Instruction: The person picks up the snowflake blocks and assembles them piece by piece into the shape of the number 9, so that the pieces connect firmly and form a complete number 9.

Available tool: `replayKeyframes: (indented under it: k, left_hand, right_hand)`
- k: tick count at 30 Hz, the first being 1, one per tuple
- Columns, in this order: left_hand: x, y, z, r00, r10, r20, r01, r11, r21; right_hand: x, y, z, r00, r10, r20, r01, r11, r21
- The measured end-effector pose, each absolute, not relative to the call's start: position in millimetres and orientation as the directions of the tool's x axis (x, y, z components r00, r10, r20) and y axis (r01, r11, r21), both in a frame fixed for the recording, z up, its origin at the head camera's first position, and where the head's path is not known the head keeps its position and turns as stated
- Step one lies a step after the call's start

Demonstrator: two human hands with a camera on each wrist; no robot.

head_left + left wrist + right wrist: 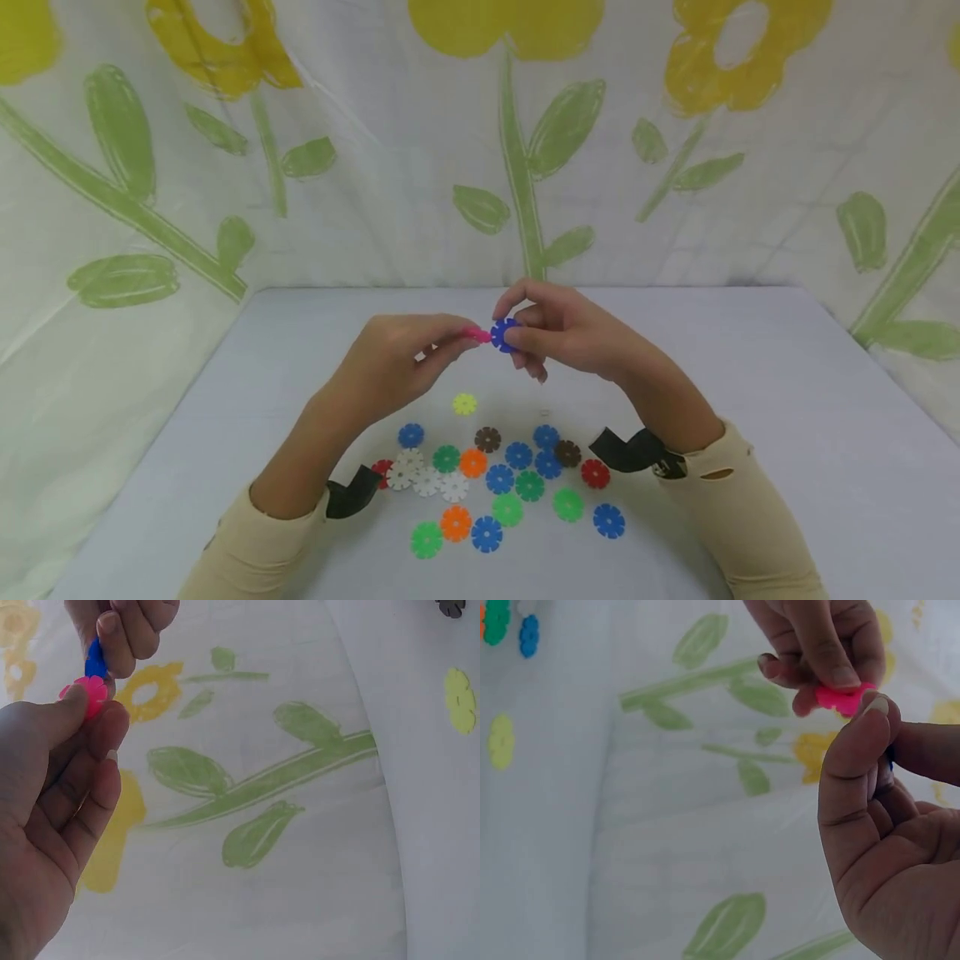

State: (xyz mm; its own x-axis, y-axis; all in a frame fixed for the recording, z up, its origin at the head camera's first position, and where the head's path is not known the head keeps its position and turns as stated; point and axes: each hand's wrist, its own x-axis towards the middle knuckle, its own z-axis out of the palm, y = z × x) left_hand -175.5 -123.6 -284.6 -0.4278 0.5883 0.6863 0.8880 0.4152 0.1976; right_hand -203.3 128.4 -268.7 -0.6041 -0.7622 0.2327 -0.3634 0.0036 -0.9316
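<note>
Above the far part of the table, my left hand (397, 354) pinches a pink notched plastic disc (476, 334) between thumb and fingers. My right hand (573, 329) grips a blue notched disc (500, 335) by thumb and fingers, facing the head camera. The two discs meet edge to edge, set at an angle to each other. In the left wrist view the pink disc (94, 694) shows its petal-like rim, with the blue disc (95, 660) just beyond. From the right wrist, fingers hide most of the blue one, while the pink disc (836, 699) shows.
Several loose discs lie on the white table (225, 467) below my hands: a yellow disc (465, 404) farthest back, white discs (427, 481) overlapping at left, a red disc (596, 473) at right, a green disc (427, 540) in front. A flower-printed cloth (375, 208) hangs behind.
</note>
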Motion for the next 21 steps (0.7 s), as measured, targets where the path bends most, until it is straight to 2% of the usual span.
replayKeyframes:
  k: [12, 21]
  left_hand:
    - [-170.7, -116.9, -283.8, -0.352, 0.542, 0.763, 0.879, 0.471, 0.071]
    - [-170.0, -114.8, -286.9, -0.301, 0.529, 0.794, 0.891, 0.453, 0.037]
  right_hand:
    - [-198.2, 127.3, -266.3, -0.626, -0.740, 0.245, -0.333, -0.030, -0.942]
    - [-196.3, 126.5, -266.5, -0.605, -0.742, 0.288, -0.372, -0.056, -0.926]
